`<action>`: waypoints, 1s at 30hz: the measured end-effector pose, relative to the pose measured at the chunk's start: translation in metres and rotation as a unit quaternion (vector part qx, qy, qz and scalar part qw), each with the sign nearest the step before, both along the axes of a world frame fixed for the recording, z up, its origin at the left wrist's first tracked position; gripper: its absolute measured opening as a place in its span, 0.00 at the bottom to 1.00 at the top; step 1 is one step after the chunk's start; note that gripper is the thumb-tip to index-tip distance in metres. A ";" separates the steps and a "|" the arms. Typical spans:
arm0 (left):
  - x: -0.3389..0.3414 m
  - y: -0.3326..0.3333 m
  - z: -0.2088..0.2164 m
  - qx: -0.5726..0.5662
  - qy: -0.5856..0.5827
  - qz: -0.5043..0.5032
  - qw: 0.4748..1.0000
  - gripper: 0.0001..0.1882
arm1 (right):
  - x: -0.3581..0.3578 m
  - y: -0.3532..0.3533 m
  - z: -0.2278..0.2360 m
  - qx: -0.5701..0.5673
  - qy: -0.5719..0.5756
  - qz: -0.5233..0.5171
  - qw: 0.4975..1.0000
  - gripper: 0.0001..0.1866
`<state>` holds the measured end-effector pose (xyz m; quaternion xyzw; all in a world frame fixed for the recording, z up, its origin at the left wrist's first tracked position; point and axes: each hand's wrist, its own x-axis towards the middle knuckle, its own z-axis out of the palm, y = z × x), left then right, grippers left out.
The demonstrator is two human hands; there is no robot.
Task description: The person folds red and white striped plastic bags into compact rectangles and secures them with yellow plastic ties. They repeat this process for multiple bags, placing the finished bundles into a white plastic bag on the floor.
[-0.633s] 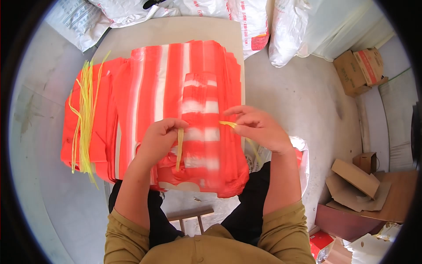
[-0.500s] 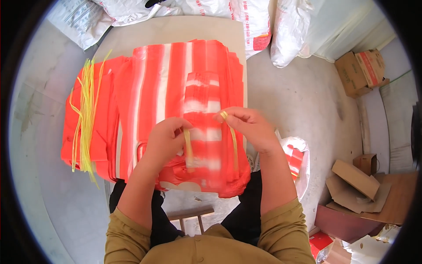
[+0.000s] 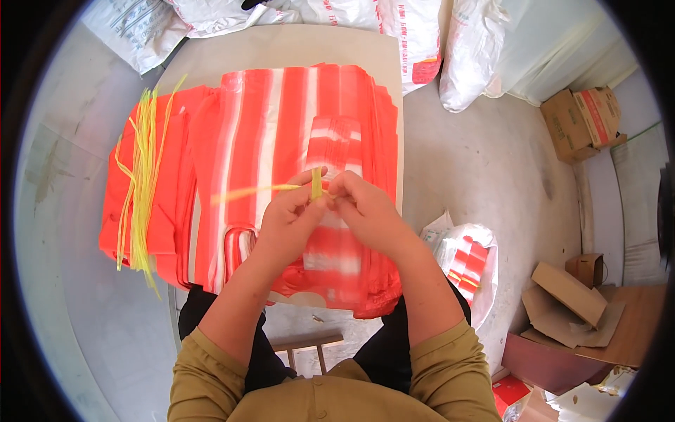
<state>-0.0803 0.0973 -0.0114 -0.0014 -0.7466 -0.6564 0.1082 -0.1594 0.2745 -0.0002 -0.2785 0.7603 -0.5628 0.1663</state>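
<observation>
Both hands meet over a folded bundle of red-and-white striped plastic bags. My left hand is closed on a yellow plastic strip, whose loose end reaches out to the left, blurred. Close beside it, my right hand pinches at the same strip; part of the strip is hidden by the fingers. Under the bundle lies a broad stack of striped bags. A bunch of yellow strips rests on plain red bags at the left.
The bags lie on a beige tabletop. To the right on the floor stands a white sack holding tied striped bundles. White sacks line the far side. Cardboard boxes sit farther right, with opened cartons nearer.
My hands have come together over the bundle, the right moving left and the left moving right. The strip, earlier hanging from both hands, now crosses between them above the bundle.
</observation>
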 end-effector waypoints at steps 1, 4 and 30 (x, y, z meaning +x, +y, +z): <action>0.000 0.002 0.003 0.055 -0.017 0.002 0.998 0.11 | 0.001 -0.001 0.002 0.011 0.017 0.010 1.000 0.07; 0.002 0.006 0.011 0.111 -0.084 0.053 0.989 0.12 | 0.002 -0.002 0.007 0.046 0.100 0.021 0.994 0.08; 0.003 0.000 0.015 -0.120 -0.037 0.062 0.990 0.10 | 0.002 0.000 0.005 0.093 0.367 -0.022 0.925 0.05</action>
